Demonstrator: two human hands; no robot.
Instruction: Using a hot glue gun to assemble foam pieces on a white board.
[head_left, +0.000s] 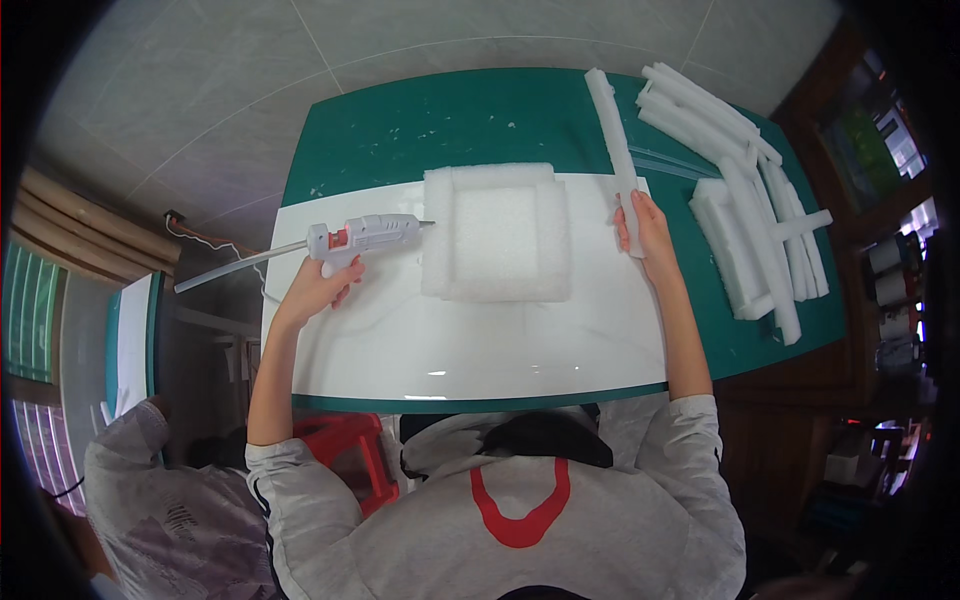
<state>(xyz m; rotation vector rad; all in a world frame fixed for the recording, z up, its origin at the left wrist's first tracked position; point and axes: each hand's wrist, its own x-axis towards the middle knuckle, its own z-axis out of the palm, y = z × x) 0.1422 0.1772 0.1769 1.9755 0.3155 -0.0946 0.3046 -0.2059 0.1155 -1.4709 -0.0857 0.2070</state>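
My left hand (pixel 322 290) is closed round the handle of a white glue gun (pixel 372 232). A long translucent glue stick (pixel 235 268) juts from the gun's back end. The nozzle points right, at the left side of a square white foam piece (pixel 437 255) with raised foam strips along its edges. That piece lies on a glossy white board (pixel 480 350). Over the board's right edge, my right hand (pixel 648 232) grips the near end of a long white foam strip (pixel 611 125), which points away from me.
Several more foam strips (pixel 700 120) lie piled on the right of the green table (pixel 400 125), beside clear glue sticks (pixel 672 162). A cord (pixel 205 240) hangs near the left wall. A red stool (pixel 375 460) is under the near edge. Another person's sleeve (pixel 125 440) shows at left.
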